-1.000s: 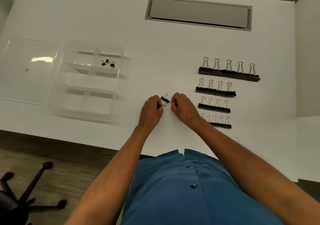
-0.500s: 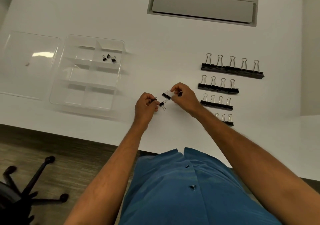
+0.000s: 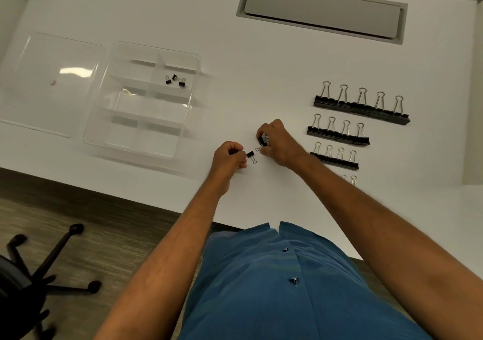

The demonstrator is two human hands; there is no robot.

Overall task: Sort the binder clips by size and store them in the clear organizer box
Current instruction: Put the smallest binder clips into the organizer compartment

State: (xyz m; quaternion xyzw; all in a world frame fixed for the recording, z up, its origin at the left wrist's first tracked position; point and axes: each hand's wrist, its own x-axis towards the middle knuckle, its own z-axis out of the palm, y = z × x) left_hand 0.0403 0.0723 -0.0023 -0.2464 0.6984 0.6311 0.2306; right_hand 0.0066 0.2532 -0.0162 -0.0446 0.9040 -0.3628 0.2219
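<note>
Over the white table, my left hand (image 3: 229, 159) pinches a small black binder clip (image 3: 251, 155) at its fingertips. Just right of it, my right hand (image 3: 277, 141) pinches another small binder clip (image 3: 262, 141). The clear organizer box (image 3: 146, 99) stands to the left, with three tiny clips (image 3: 175, 79) in its upper right compartment. At the right lie rows of clips by size: the largest row (image 3: 362, 105), a medium row (image 3: 338, 132), a smaller row (image 3: 334, 156), and a smallest row (image 3: 349, 179) partly hidden by my right forearm.
The box's clear lid (image 3: 49, 83) lies flat left of the box. A grey cable hatch (image 3: 321, 10) is set into the table's far side. A black chair base (image 3: 39, 274) stands on the floor at lower left. The table's near edge (image 3: 104, 196) runs below my hands.
My hands have drawn apart, each now holding a separate small clip where they held clips together a second ago. The view has shifted slightly.
</note>
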